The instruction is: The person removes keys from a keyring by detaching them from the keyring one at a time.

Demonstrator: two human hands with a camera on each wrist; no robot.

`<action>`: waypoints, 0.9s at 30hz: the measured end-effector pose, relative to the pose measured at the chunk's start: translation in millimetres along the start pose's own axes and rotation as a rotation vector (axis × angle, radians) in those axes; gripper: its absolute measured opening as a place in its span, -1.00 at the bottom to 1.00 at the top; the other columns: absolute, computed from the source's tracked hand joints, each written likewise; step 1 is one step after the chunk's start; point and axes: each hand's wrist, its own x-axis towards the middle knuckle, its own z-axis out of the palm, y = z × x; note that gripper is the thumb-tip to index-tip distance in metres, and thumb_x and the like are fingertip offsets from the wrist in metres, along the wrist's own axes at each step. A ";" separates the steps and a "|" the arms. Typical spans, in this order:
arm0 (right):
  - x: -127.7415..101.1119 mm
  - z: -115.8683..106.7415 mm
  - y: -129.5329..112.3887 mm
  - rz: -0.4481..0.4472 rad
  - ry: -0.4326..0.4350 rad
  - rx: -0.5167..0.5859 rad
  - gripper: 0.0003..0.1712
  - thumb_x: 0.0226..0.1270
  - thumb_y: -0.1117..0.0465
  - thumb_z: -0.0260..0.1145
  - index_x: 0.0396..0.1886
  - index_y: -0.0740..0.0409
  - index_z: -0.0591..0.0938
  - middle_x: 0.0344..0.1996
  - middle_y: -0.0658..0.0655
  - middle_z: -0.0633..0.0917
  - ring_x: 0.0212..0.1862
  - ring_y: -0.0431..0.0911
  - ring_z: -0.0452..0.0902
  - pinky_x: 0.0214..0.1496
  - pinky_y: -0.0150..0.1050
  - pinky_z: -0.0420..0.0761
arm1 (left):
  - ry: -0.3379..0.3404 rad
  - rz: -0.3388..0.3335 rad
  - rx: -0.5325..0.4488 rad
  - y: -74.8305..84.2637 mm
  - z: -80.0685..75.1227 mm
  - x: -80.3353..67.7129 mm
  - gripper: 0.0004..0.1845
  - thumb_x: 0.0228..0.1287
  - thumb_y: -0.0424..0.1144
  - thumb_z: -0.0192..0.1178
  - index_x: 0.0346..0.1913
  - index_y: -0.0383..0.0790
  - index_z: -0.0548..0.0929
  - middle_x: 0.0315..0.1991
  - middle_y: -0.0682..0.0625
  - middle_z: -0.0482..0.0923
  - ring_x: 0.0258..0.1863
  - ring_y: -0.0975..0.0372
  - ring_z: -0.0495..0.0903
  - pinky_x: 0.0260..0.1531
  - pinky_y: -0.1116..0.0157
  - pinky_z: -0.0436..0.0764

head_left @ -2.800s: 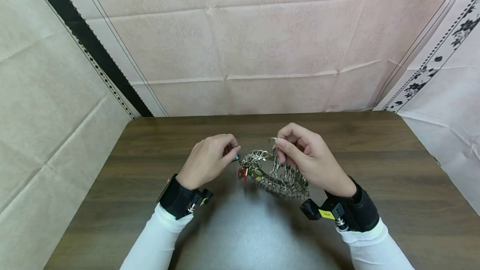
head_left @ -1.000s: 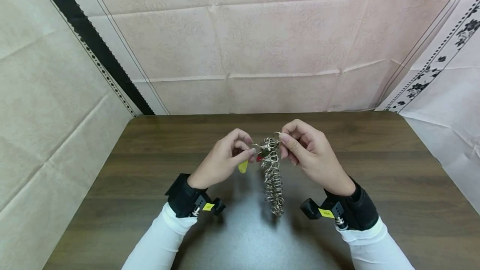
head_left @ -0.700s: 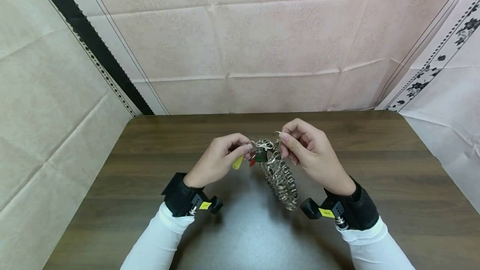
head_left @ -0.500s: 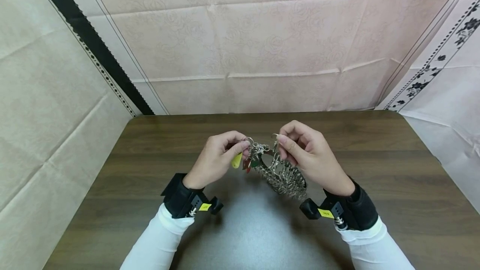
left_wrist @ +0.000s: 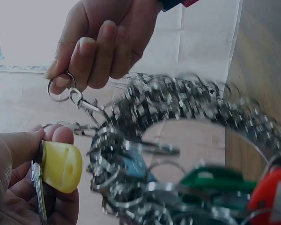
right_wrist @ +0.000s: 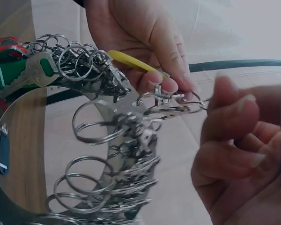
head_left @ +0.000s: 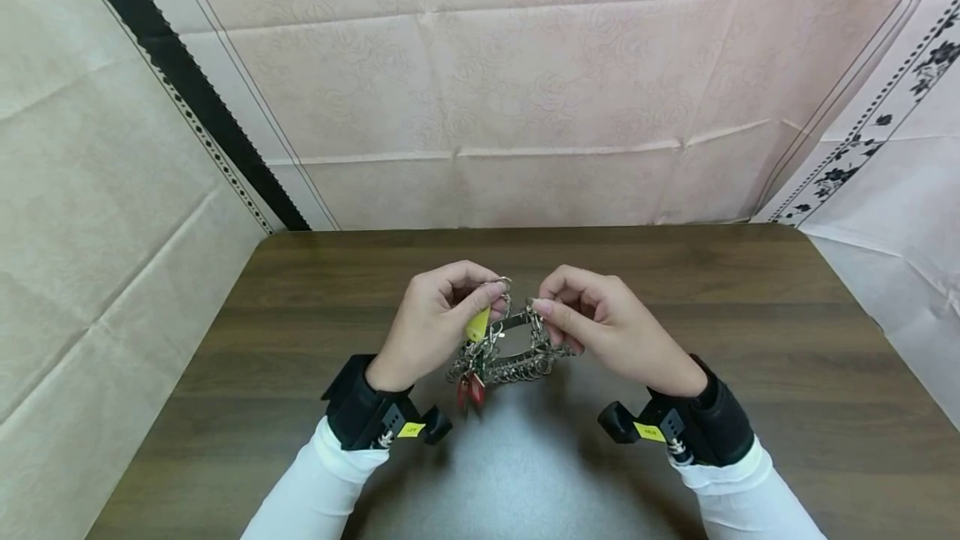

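Metal key-ring bunch (head_left: 501, 359), left hand (head_left: 435, 323), right hand (head_left: 607, 328)

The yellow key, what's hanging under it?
Under the yellow key in the left hand hang metal rings and red tags. The key's blade is hidden.

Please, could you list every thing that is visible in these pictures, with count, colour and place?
key ring bunch: one, silver metal, many rings and clips, held above the table between both hands
yellow-capped key: one, yellow, pinched in the left hand
green-capped key: one, green, on the bunch
red tags: red, count unclear, hanging under the bunch
blue tag: one, blue, on the bunch
table: one, dark brown wood
cloth backdrop: pink and cream, behind and beside the table
wrist cameras: two, black, one on each wrist
left hand: holds the yellow-capped key
right hand: pinches a ring of the bunch
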 end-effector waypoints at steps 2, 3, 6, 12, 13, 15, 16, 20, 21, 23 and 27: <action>0.1 0.7 0.4 0.006 -0.045 0.003 -0.93 0.44 0.30 0.13 -0.30 0.14 0.50 -0.61 0.10 0.52 -0.62 -0.11 0.36 -0.64 -0.32 0.39 | -0.003 0.006 0.031 1.1 1.2 -0.4 -0.86 0.33 -0.20 0.20 -0.21 -0.19 0.66 -0.40 0.01 0.67 -0.44 0.23 0.67 -0.44 0.31 0.64; 0.0 0.8 0.7 0.009 -0.064 -0.005 -0.93 0.44 0.29 0.14 -0.30 0.12 0.51 -0.61 0.09 0.52 -0.62 -0.10 0.37 -0.64 -0.33 0.39 | -0.004 0.011 0.043 1.5 1.7 -0.5 -0.86 0.33 -0.19 0.20 -0.20 -0.19 0.66 -0.40 0.02 0.66 -0.44 0.24 0.66 -0.44 0.32 0.63; -0.3 0.7 1.9 0.017 -0.119 -0.033 -0.92 0.42 0.28 0.17 -0.31 0.05 0.53 -0.60 0.05 0.55 -0.59 -0.13 0.39 -0.63 -0.34 0.40 | -0.005 0.025 0.071 2.6 2.7 -0.8 -0.88 0.33 -0.20 0.20 -0.20 -0.16 0.65 -0.40 0.04 0.66 -0.43 0.28 0.65 -0.41 0.33 0.63; -0.1 0.8 4.5 0.037 -0.198 -0.090 -0.95 0.37 0.20 0.25 -0.32 0.02 0.60 -0.58 -0.01 0.60 -0.55 -0.21 0.45 -0.57 -0.35 0.47 | -0.004 0.031 0.085 4.6 3.7 -1.0 -0.87 0.32 -0.20 0.20 -0.20 -0.19 0.64 -0.40 0.02 0.66 -0.44 0.28 0.64 -0.40 0.32 0.64; 0.0 1.0 4.9 0.045 -0.208 -0.098 -0.94 0.36 0.17 0.26 -0.33 0.02 0.61 -0.58 -0.01 0.60 -0.55 -0.21 0.46 -0.57 -0.35 0.49 | -0.003 0.030 0.088 4.9 3.9 -1.0 -0.87 0.32 -0.20 0.20 -0.20 -0.18 0.64 -0.40 0.02 0.66 -0.44 0.28 0.63 -0.40 0.32 0.64; 0.1 1.7 5.8 0.069 -0.225 -0.109 -0.91 0.35 0.12 0.27 -0.33 0.01 0.62 -0.60 0.00 0.60 -0.58 -0.19 0.46 -0.60 -0.34 0.49 | -0.001 0.025 0.093 5.5 4.5 -1.0 -0.87 0.32 -0.19 0.21 -0.21 -0.18 0.64 -0.41 0.02 0.65 -0.44 0.27 0.63 -0.40 0.33 0.64; 0.2 2.0 6.0 0.087 -0.232 -0.108 -0.90 0.34 0.11 0.28 -0.34 0.01 0.62 -0.60 0.01 0.60 -0.60 -0.18 0.46 -0.62 -0.31 0.50 | -0.001 0.023 0.093 5.8 4.6 -1.1 -0.87 0.32 -0.19 0.21 -0.21 -0.19 0.64 -0.41 0.01 0.65 -0.44 0.26 0.63 -0.40 0.33 0.63; 0.2 3.4 6.7 0.156 -0.252 -0.107 -0.86 0.34 0.06 0.29 -0.35 -0.01 0.64 -0.60 0.03 0.62 -0.66 -0.12 0.48 -0.62 -0.22 0.56 | 0.000 0.025 0.100 5.9 5.7 -1.2 -0.88 0.31 -0.20 0.22 -0.22 -0.18 0.64 -0.42 0.01 0.66 -0.45 0.23 0.63 -0.45 0.35 0.60; 0.1 3.4 6.7 0.172 -0.253 -0.110 -0.86 0.34 0.05 0.28 -0.34 -0.02 0.65 -0.60 0.02 0.62 -0.67 -0.10 0.49 -0.61 -0.20 0.56 | 0.000 0.028 0.102 5.8 5.9 -1.2 -0.88 0.31 -0.20 0.22 -0.22 -0.17 0.64 -0.43 0.02 0.66 -0.46 0.22 0.63 -0.46 0.36 0.59; 0.1 3.6 6.2 0.188 -0.243 -0.120 -0.84 0.36 0.03 0.26 -0.33 -0.02 0.65 -0.59 0.03 0.63 -0.68 -0.11 0.50 -0.60 -0.20 0.57 | -0.003 0.033 0.105 6.1 6.4 -1.1 -0.89 0.31 -0.19 0.22 -0.22 -0.16 0.63 -0.43 0.04 0.65 -0.47 0.22 0.62 -0.49 0.38 0.56; 0.2 3.5 5.3 0.178 -0.149 -0.116 -0.84 0.41 0.05 0.21 -0.32 0.00 0.62 -0.58 0.07 0.64 -0.67 -0.06 0.51 -0.61 -0.20 0.57 | -0.006 0.032 0.098 7.4 7.7 -1.4 -0.91 0.30 -0.22 0.23 -0.22 -0.16 0.63 -0.42 0.04 0.66 -0.46 0.20 0.62 -0.48 0.39 0.56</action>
